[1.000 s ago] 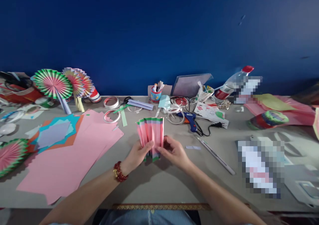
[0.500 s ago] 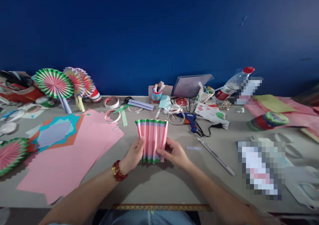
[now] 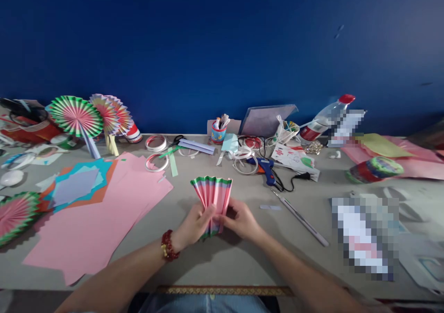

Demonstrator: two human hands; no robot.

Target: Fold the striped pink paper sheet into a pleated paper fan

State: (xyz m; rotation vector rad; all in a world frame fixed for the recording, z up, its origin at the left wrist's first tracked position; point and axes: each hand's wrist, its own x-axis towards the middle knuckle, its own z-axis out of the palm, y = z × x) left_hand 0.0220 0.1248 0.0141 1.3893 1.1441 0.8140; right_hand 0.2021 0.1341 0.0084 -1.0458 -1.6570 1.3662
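Between both hands is a pleated paper (image 3: 212, 193), pink with green and purple bands along its ends. Its folds are pinched close at the middle and spread wider at the top. My left hand (image 3: 194, 223) grips the left side, the thumb lying over the front pleats. On the right edge, my right hand (image 3: 241, 220) presses with its thumb in front and its fingers behind, partly hidden. The lower end of the paper shows just under the thumbs, above the table.
Pink sheets (image 3: 90, 230) lie to the left, with finished round fans (image 3: 76, 116) behind them. A craft knife (image 3: 301, 218) lies to the right of my hands. Farther back are tape rolls (image 3: 156, 143), a blue glue gun (image 3: 267, 170), a pen cup (image 3: 218, 132) and a tilted bottle (image 3: 324, 119).
My hands have moved closer together and slightly down. The pleated paper is squeezed narrower at its middle, its upper end now fanning out. My left thumb has shifted right across the folds.
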